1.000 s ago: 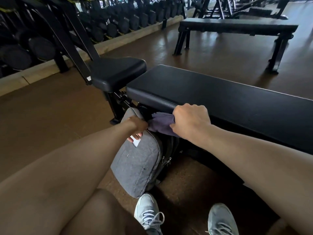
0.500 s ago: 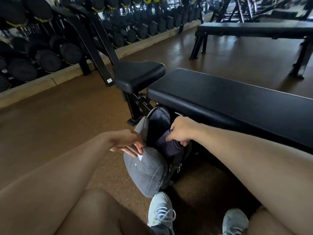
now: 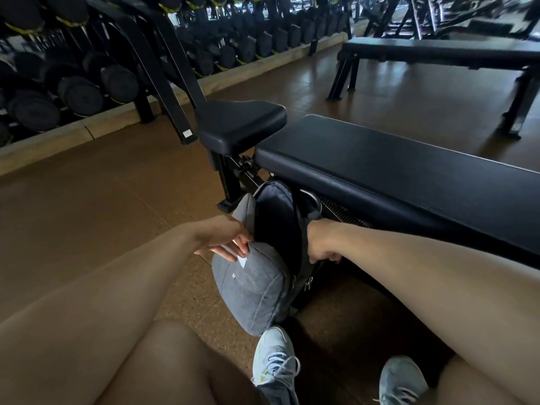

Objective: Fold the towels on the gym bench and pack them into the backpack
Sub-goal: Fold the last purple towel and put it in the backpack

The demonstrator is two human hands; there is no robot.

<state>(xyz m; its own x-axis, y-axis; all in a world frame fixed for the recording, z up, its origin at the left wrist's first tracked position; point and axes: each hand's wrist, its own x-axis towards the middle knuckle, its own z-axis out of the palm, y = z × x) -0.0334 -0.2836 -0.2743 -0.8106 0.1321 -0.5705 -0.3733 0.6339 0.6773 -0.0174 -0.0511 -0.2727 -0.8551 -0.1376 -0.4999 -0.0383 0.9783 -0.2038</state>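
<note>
A grey backpack (image 3: 251,290) stands on the floor against the near side of the black gym bench (image 3: 394,171), its main compartment unzipped and gaping dark. My left hand (image 3: 225,241) pinches the top edge of the front panel and holds it away from the opening. My right hand (image 3: 320,244) reaches into the opening at its right rim, and its fingers are hidden inside. No towel shows; the inside of the bag is too dark to read. The bench top is bare.
A black seat pad (image 3: 239,124) on a slanted frame stands left of the bench. A dumbbell rack (image 3: 87,80) lines the far wall, and a second bench (image 3: 438,51) is at the back right. My shoes (image 3: 274,363) are just in front of the backpack.
My right hand carried the purple towel down from the bench edge into the backpack, and the towel has gone out of sight. My left hand kept the front panel pulled open.
</note>
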